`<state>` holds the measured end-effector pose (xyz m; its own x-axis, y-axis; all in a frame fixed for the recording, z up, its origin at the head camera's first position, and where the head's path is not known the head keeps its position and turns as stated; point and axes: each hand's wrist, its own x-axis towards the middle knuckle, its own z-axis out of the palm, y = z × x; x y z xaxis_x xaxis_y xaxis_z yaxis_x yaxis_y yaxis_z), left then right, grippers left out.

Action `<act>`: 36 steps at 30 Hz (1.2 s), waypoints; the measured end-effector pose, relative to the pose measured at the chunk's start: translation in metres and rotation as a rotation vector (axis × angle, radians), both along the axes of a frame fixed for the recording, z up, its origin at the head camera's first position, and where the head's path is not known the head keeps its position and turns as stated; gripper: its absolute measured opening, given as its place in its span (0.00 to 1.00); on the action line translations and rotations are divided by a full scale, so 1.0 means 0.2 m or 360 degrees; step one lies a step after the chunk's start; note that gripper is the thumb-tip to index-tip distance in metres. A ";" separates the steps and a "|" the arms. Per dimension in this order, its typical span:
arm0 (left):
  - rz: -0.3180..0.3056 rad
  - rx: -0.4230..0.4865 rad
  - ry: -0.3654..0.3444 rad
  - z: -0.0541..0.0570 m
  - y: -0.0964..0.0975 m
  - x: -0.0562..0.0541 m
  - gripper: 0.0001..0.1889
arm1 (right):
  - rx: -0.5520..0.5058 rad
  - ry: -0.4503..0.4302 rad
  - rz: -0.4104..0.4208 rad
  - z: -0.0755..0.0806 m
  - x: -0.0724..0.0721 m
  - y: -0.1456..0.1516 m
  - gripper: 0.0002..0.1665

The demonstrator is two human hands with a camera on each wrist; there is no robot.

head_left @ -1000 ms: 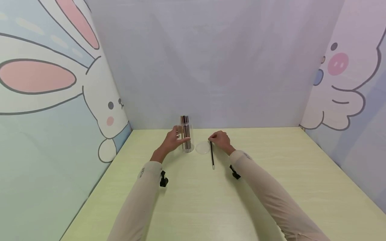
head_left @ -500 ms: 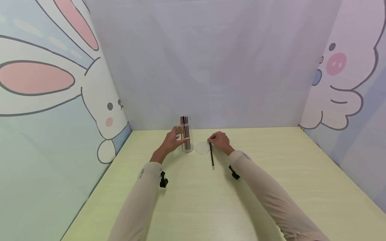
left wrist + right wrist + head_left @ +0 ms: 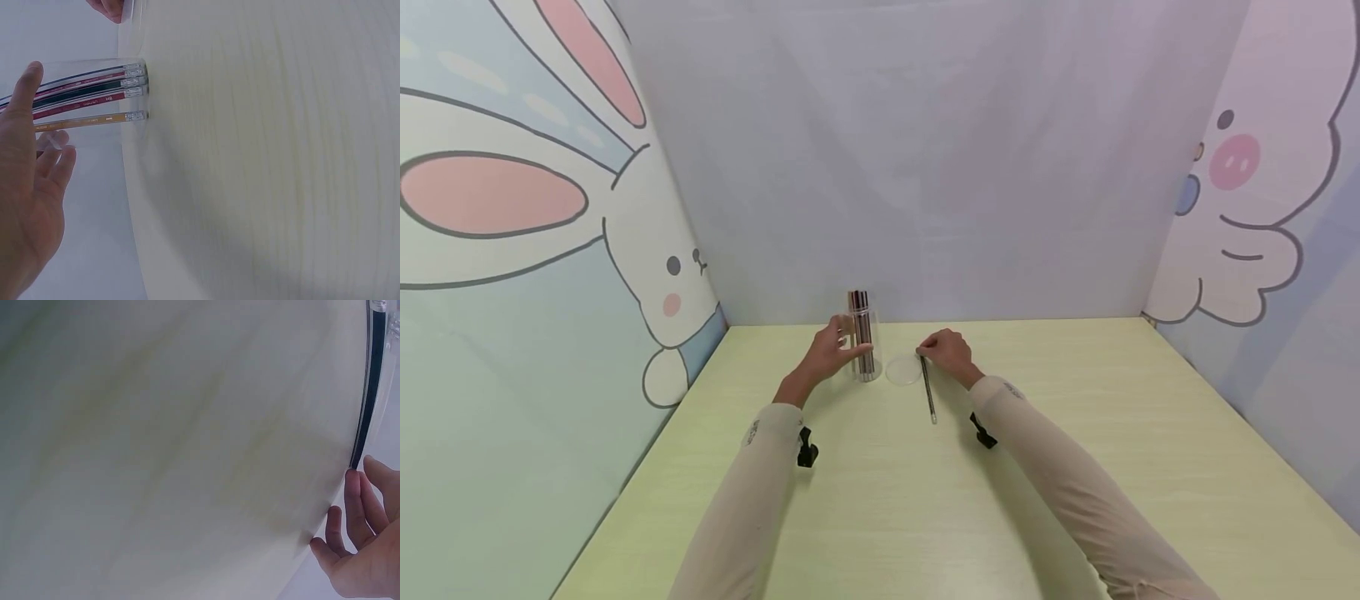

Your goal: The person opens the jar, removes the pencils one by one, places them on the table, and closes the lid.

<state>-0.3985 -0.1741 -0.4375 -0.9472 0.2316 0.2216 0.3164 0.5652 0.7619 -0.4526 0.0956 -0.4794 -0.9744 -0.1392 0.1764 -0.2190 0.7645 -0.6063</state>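
My left hand (image 3: 826, 352) is curled round a clear cylindrical container (image 3: 876, 342) standing upright, thumb across its near side. Inside it is a bundle of pencils (image 3: 862, 333); the left wrist view shows red, dark and yellow pencils (image 3: 94, 100) with their eraser ends at the container's base. To the right, a dark pencil (image 3: 928, 392) lies along the table, its eraser end toward me. The right hand (image 3: 951, 353) pinches the far end of this pencil between thumb and fingers, hiding its tip. In the right wrist view, the other fingers (image 3: 335, 528) reach down to the tabletop.
A round clear disc (image 3: 902, 371) lies flat between the container and the loose pencil. Behind the pale wooden table (image 3: 895, 500) rises a grey cloth wall (image 3: 925, 167). Printed panels (image 3: 655, 333) with cartoon animals stand at both sides.
The loose pencil's near end has shifted slightly right and its visible side looks different, more patterned than plain black. Both hands stay almost in place.
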 end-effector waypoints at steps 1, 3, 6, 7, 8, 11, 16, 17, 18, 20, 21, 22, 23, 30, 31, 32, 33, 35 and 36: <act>-0.0002 -0.0003 0.0000 0.00 0.00 0.00 0.37 | 0.0000 -0.0004 0.0000 0.00 0.00 0.00 0.12; 0.0000 0.0001 -0.0009 0.00 0.00 0.00 0.37 | 0.0000 -0.0014 0.0003 0.00 -0.01 0.00 0.12; 0.0002 0.0009 -0.0017 0.00 -0.01 -0.01 0.36 | -0.0006 -0.0011 0.0010 0.00 -0.01 0.00 0.12; 0.0003 0.0010 -0.0019 0.00 -0.01 -0.01 0.36 | -0.0011 -0.0007 0.0012 0.00 -0.01 0.00 0.12; 0.0003 0.0010 -0.0020 0.00 0.00 -0.02 0.36 | -0.0015 -0.0006 0.0013 0.00 -0.01 0.01 0.12; -0.0003 0.0001 -0.0009 0.00 0.00 -0.03 0.37 | -0.0022 0.0009 0.0025 0.00 -0.02 0.02 0.12; -0.0004 0.0011 -0.0023 -0.01 0.00 -0.02 0.38 | -0.0012 0.0018 0.0059 0.02 -0.02 0.03 0.13; -0.0003 0.0008 -0.0027 -0.01 0.00 -0.02 0.38 | -0.0007 0.0020 0.0066 0.03 -0.02 0.03 0.14; -0.0004 0.0010 -0.0030 -0.01 -0.01 -0.02 0.38 | -0.0010 0.0021 0.0070 0.04 -0.01 0.04 0.14; -0.0004 0.0010 -0.0029 -0.01 -0.01 -0.02 0.37 | -0.0019 0.0032 0.0075 0.06 -0.01 0.04 0.14; -0.0010 0.0011 -0.0020 0.00 -0.01 -0.02 0.37 | -0.0024 0.0044 0.0077 0.08 -0.01 0.04 0.15; -0.0012 0.0013 -0.0012 0.00 -0.01 -0.02 0.37 | -0.0028 0.0057 0.0081 0.09 -0.01 0.04 0.15; -0.0017 0.0021 -0.0002 0.00 0.00 -0.02 0.37 | -0.0028 0.0076 0.0086 0.11 -0.02 0.04 0.15; -0.0008 0.0015 0.0009 0.00 0.01 -0.02 0.37 | -0.0058 0.0165 0.0164 0.23 -0.03 0.04 0.17; -0.0002 0.0009 0.0004 0.00 0.01 -0.02 0.37 | -0.0067 0.0172 0.0181 0.25 -0.03 0.04 0.17; 0.0001 0.0005 0.0005 0.00 0.01 -0.02 0.37 | -0.0075 0.0177 0.0198 0.26 -0.03 0.04 0.18; 0.0006 0.0000 0.0003 0.00 0.01 -0.02 0.37 | -0.0086 0.0190 0.0219 0.28 -0.03 0.03 0.18; 0.0010 0.0002 0.0001 -0.01 0.01 -0.02 0.37 | -0.0100 0.0214 0.0254 0.31 -0.03 0.03 0.17; 0.0015 0.0000 -0.0002 -0.01 0.01 -0.02 0.37 | -0.0102 0.0230 0.0271 0.32 -0.03 0.02 0.17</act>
